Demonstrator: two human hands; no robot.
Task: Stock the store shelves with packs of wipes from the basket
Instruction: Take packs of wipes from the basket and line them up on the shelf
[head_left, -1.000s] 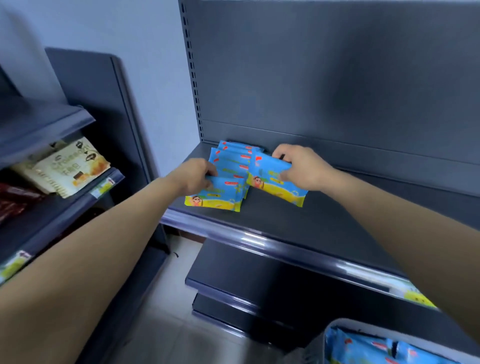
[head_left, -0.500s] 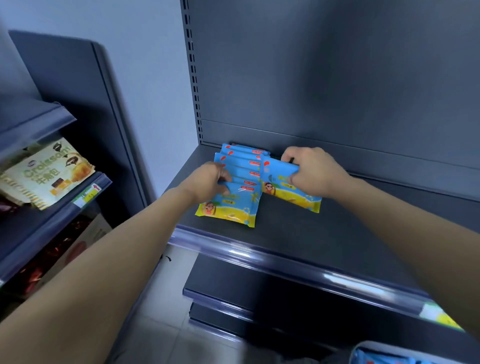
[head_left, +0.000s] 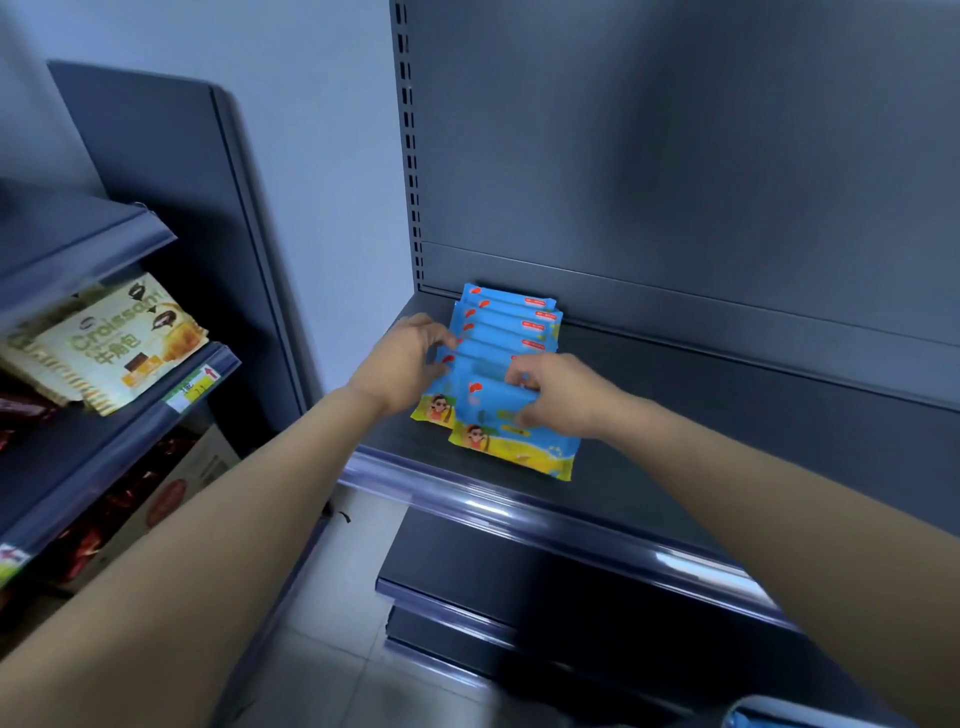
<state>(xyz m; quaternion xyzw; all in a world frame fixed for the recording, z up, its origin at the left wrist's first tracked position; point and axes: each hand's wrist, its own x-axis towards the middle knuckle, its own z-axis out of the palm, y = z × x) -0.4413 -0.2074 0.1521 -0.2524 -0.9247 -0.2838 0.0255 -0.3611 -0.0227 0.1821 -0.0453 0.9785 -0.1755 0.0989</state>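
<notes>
Head view: right hand (head_left: 561, 395) pinches the front pack (head_left: 514, 441), lapping it onto the near end of the row of packs (head_left: 511, 322) on the shelf (head_left: 727, 415), while left hand (head_left: 405, 364) clasps that row's left side, seemingly for alignment

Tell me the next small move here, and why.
Probably nudge the front pack back and slightly left, then let go. The right hand grips it, and it lies nearest the shelf edge, offset to the right of the overlapped row of packs behind it. The left hand holds the row's left edge, seemingly steadying it.
</notes>
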